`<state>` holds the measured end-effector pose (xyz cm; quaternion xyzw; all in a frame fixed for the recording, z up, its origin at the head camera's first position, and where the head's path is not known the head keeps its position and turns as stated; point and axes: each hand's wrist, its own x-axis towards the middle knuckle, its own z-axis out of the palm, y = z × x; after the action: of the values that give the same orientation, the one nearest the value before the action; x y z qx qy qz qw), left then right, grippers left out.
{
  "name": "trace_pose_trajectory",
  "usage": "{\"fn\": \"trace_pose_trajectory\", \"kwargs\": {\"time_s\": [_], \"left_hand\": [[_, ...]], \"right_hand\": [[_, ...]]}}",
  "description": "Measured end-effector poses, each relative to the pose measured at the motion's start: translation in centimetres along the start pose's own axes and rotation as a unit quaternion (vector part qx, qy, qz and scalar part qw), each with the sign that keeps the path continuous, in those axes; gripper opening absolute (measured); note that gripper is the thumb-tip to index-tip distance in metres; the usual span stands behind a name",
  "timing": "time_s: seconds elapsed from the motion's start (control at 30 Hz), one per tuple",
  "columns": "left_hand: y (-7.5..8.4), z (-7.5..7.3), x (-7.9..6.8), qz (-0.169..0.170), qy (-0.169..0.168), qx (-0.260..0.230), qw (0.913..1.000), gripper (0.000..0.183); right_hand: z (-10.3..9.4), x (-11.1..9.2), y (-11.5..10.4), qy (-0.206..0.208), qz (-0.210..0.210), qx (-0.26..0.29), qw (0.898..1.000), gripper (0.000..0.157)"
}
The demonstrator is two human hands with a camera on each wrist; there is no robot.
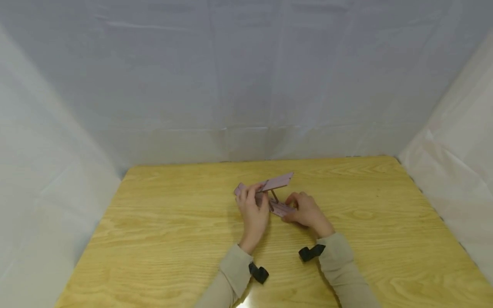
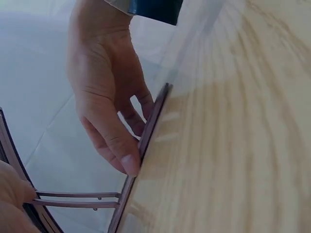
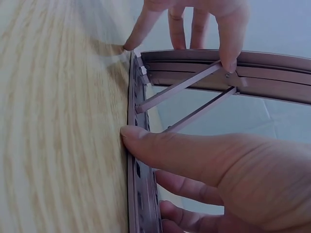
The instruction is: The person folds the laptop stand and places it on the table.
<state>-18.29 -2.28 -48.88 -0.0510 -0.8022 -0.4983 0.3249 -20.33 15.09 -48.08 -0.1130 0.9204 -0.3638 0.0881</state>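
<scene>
A mauve metal folding stand (image 1: 278,182) is partly unfolded over the middle of the table, its two slotted panels at an angle. Thin struts (image 3: 180,92) link the base panel (image 3: 146,194) to the raised panel (image 3: 277,82). My left hand (image 1: 253,214) grips the raised panel close to the hinge; in the right wrist view one fingertip touches a strut's joint. The base panel's free end is held by my right hand (image 1: 307,211), thumb on one edge and fingers on the other side. Part of the hinge end is hidden behind my left fingers in the head view.
Wood-grain table (image 1: 154,235) lies under both hands. Pale plastic sheeting (image 1: 246,85) hangs behind it and at both sides. Dark wrist cameras (image 1: 259,273) sit on both sleeves, near the table surface.
</scene>
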Motion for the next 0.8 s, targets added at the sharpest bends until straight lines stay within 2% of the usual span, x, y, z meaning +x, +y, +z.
{"fn": "trace_pose_trajectory", "kwargs": {"time_s": [0.5, 0.8], "left_hand": [[-0.35, -0.01, -0.33, -0.056, -0.024, -0.089, 0.9942, 0.023], [-0.79, 0.06, -0.17, -0.036, -0.007, -0.105, 0.9938, 0.021]], "right_hand": [[0.41, -0.13, -0.41, 0.027, 0.001, -0.017, 0.999, 0.04], [0.87, -0.25, -0.81, 0.036, 0.017, -0.035, 0.999, 0.042]]}}
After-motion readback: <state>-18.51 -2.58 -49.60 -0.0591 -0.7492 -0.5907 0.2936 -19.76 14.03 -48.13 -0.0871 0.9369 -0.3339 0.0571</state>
